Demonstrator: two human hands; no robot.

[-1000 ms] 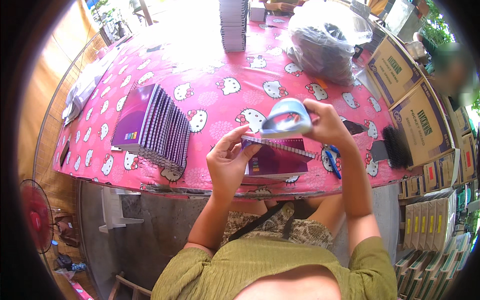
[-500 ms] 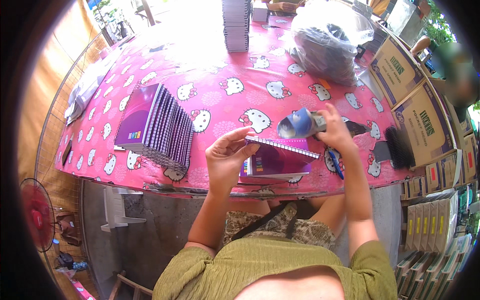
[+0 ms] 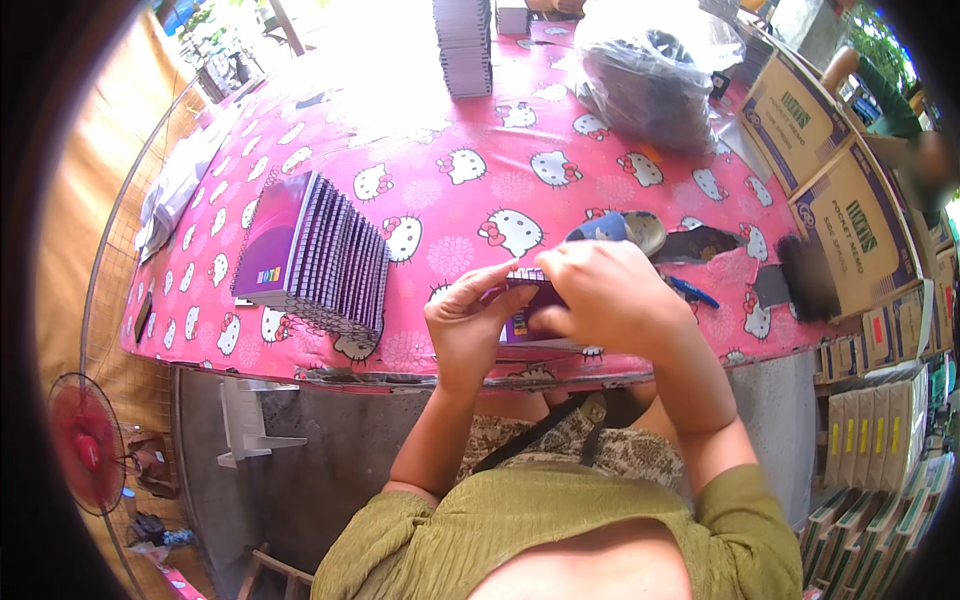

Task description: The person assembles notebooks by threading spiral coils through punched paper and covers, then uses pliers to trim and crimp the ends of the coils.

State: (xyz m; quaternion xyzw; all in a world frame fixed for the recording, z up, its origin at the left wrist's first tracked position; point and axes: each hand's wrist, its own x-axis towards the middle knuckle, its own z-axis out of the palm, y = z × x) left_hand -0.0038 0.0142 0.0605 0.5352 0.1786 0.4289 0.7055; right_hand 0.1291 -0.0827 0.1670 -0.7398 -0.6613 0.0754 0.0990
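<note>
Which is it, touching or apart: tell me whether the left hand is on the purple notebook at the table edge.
Touching. The head view shows the left hand with its fingers curled against the left end of the purple notebook, no gap between them; the right hand covers its other end.

**An open-air stationery packing stall**

A long table under a pink cartoon-cat cloth (image 3: 450, 190) carries a fanned row of purple spiral-bound notebooks (image 3: 315, 255) on the left and a tall stack of the same notebooks (image 3: 463, 45) at the far end. Brown printed cardboard cartons (image 3: 845, 215) crowd the right side, and a red floor fan (image 3: 85, 440) stands near left.
</note>
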